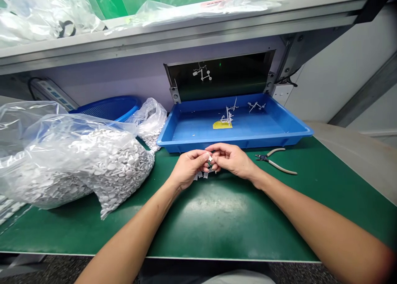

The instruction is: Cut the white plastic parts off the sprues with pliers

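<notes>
My left hand (191, 167) and my right hand (233, 161) meet just in front of the blue tray (235, 143). Fingertips of both are closed around a small white plastic piece (210, 158); its exact shape is partly hidden. Under them, several small white plastic pieces (200, 175) lie on the green mat (198, 230). To the right of my right hand rests a pair of nippers (274, 161) with pale handles, jaws toward the tray. White plastic sprues (228, 115) lie inside the tray, some by a yellow label (222, 125).
Clear bags of small white parts (114, 160) bulge at the left, before a blue basket (108, 106). Another white sprue (203, 73) shows against the dark wall opening (242, 77); whether it is airborne or reflected, I cannot tell. A shelf edge (186, 32) crosses above.
</notes>
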Action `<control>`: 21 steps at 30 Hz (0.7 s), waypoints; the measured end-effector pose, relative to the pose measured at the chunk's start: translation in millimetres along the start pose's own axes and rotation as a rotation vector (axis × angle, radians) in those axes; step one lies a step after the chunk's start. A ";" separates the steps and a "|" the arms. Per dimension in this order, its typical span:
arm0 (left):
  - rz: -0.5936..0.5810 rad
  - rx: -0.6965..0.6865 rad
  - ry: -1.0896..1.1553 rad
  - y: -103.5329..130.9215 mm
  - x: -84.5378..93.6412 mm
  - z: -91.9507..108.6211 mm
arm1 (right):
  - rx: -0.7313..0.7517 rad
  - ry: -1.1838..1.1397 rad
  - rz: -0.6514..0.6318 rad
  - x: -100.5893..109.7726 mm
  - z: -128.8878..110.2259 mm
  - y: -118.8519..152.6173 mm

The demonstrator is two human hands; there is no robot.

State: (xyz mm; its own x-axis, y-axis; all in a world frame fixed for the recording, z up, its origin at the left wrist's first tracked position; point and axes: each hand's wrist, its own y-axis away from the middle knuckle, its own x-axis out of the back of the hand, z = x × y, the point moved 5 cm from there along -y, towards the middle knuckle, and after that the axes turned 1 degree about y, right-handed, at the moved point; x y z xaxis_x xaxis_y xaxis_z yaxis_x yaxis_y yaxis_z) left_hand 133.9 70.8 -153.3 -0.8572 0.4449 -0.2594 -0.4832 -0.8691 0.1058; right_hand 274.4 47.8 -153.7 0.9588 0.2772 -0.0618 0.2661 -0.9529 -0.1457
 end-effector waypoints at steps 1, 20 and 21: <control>-0.019 0.032 0.030 0.0 0.1 -1.2 | -0.004 0.009 -0.011 -0.5 -0.8 0.6; -0.140 0.066 0.250 -3.3 3.8 -3.0 | 0.085 -0.023 0.023 -6.6 -13.5 5.2; -0.116 0.050 0.264 -4.8 5.6 -3.1 | 0.097 -0.014 0.036 -7.8 -13.6 5.3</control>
State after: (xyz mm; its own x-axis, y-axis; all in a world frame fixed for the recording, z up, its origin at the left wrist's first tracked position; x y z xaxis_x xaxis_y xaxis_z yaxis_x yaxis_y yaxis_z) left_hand 131.9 76.8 -158.3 -0.7229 0.4632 -0.5128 -0.5887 -0.8014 0.1061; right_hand 269.7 38.9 -140.5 0.9658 0.2456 -0.0827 0.2201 -0.9460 -0.2381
